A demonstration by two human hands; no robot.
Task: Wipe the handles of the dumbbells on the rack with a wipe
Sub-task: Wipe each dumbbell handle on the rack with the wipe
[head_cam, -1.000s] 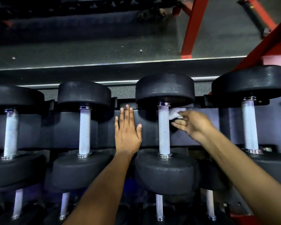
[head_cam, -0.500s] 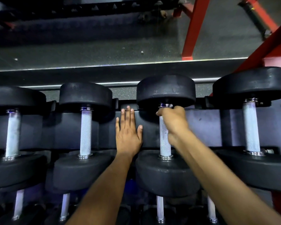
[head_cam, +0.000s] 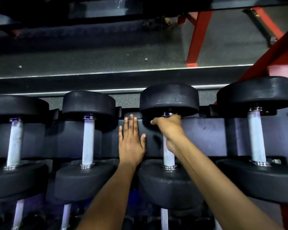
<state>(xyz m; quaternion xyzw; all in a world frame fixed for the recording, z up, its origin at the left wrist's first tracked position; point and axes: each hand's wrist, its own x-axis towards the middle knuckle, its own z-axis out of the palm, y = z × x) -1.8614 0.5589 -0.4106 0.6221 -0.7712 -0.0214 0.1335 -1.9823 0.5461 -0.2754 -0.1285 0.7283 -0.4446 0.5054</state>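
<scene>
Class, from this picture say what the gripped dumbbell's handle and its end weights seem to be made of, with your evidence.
Handle: looks like steel, silvery with a fine cross-hatched knurl and a shiny collar at its base. End weights: probably rubber or urethane over metal; matte black, faintly scuffed, with soft rounded edges. The core cannot be seen.

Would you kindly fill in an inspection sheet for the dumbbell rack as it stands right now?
Surface: dark rack, top row holding four dumbbells side by side.
Job's things: third dumbbell's handle, upper part covered by the right hand; the wipe is hidden, presumably inside that grip. Other handles bare.
Clutter: nothing seen.
Hands: left hand flat with straight fingers on the rack panel between the second and third dumbbells; right hand curled round the handle just under the upper weight.
Cables: nothing seen.
Surroundings: speckled floor beyond the rack, red frame posts at right, more dumbbells on a lower row.
</scene>
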